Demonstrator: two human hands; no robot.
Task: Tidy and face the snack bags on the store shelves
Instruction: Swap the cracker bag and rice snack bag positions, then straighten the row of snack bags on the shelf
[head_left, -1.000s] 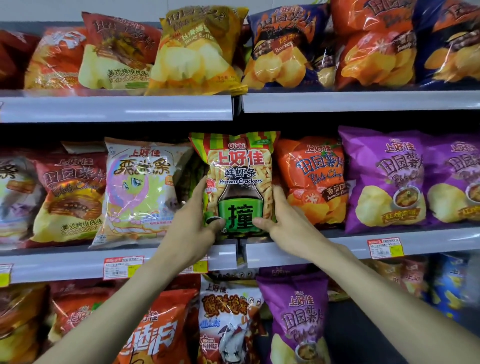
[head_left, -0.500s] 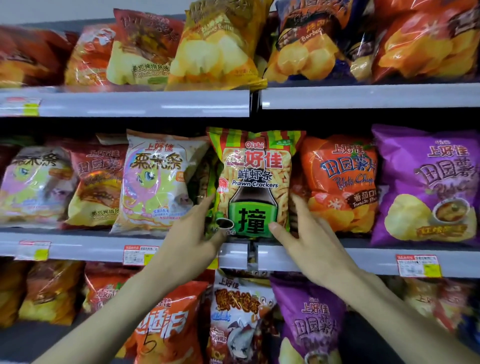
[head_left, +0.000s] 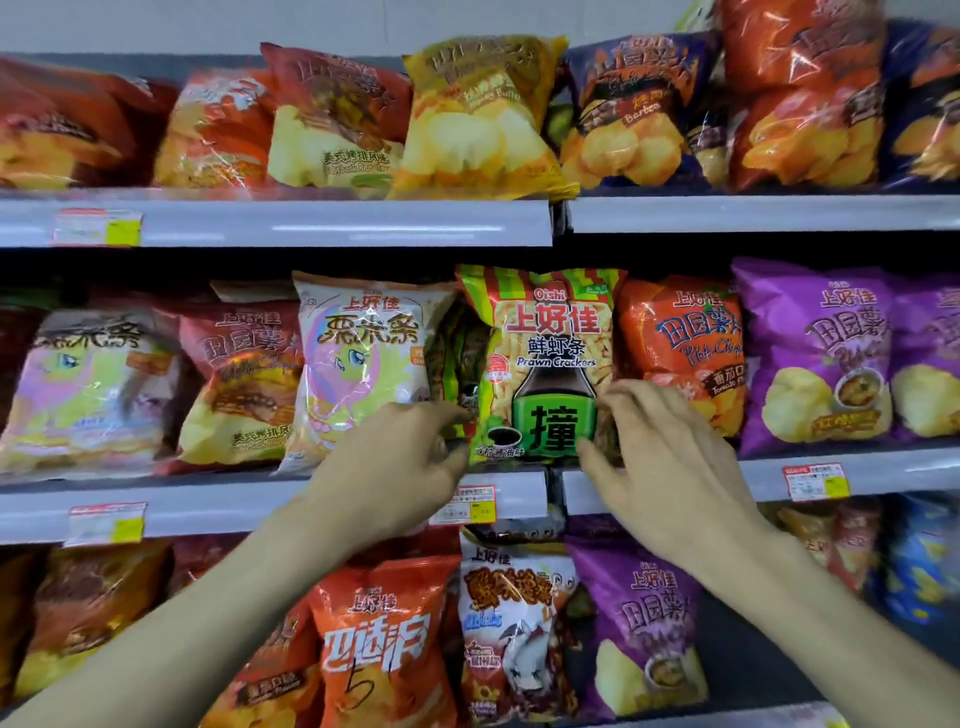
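Observation:
A green and yellow prawn crackers bag (head_left: 545, 358) stands upright and faces front in the middle of the middle shelf (head_left: 260, 512). My left hand (head_left: 395, 462) is at its lower left edge, fingers curled onto the side of the bag. At the lower right edge, my right hand (head_left: 665, 462) has curled fingers on the side and its thumb at the bottom corner. Just behind and left of this bag a second, darker bag (head_left: 460, 358) is partly hidden.
A pale cartoon bag (head_left: 363, 364) leans on the left, an orange tomato chips bag (head_left: 680, 348) and purple bags (head_left: 826, 358) stand on the right. The upper shelf (head_left: 311, 223) and the lower shelf are packed with chip bags. Price tags (head_left: 465, 504) hang on the shelf rail.
Both hands went from fingers laid straight along the bag's sides to fingers curled at its lower corners. The bag stays in place; my head has turned slightly left.

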